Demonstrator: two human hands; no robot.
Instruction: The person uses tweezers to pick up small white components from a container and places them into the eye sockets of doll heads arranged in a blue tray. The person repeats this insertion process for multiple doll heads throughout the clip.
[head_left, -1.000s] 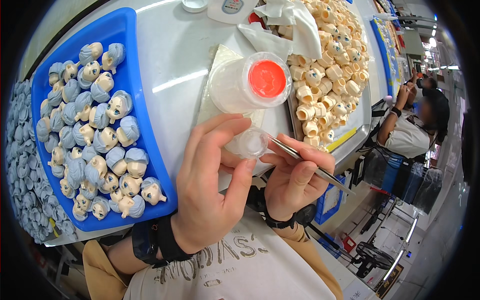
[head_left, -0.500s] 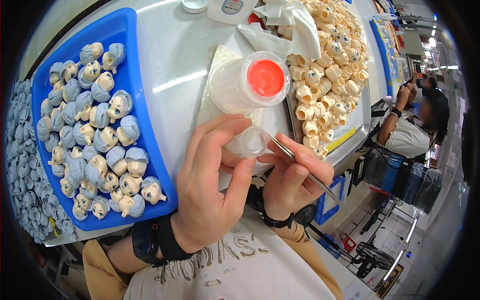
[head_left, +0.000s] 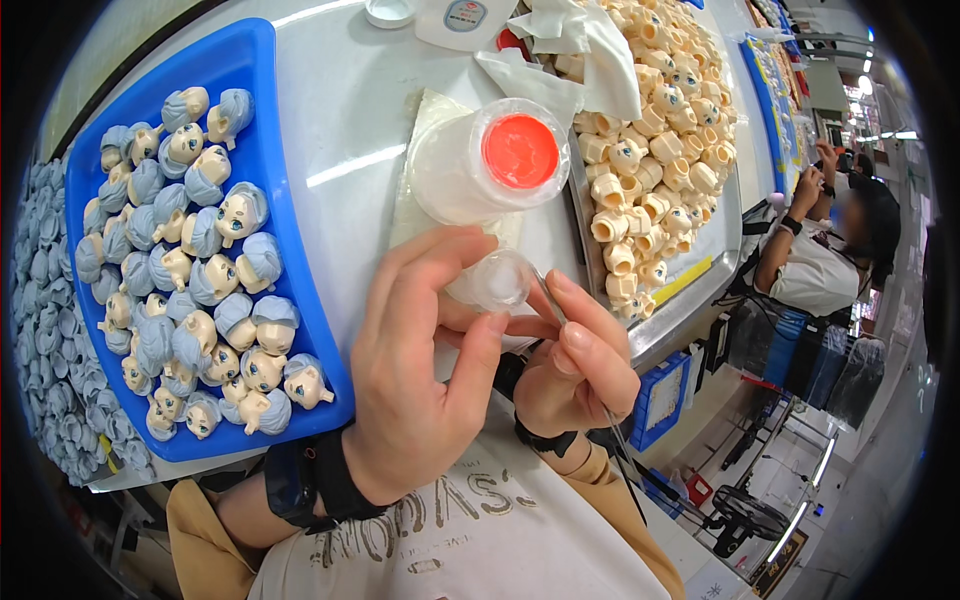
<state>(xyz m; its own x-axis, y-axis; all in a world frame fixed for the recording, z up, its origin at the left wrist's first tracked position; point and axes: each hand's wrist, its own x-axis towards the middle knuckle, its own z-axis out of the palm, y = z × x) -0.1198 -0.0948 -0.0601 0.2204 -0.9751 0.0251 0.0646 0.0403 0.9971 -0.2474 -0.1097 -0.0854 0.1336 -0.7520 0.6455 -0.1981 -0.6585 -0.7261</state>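
My left hand [head_left: 405, 365] is half curled, its fingers and thumb closed around a small clear cup [head_left: 499, 281], which I hold over the near edge of the table [head_left: 345, 110]. My right hand [head_left: 575, 375] has thumb and fingertips pinched on a pair of thin metal tweezers [head_left: 549, 299], their tip end right at the cup's rim; whether they touch what is inside, I cannot tell.

Just past the cup, a larger white tub [head_left: 447, 178] with red stuff [head_left: 520, 150] stands on a pale pad [head_left: 425, 115]. By the left edge of the table sits a blue tray [head_left: 268, 130] of doll heads with blue hair [head_left: 203, 240]. To the right, a metal tray [head_left: 584, 232] is heaped with pale doll heads [head_left: 668, 150], a white cloth [head_left: 612, 70] draped over its far left corner.
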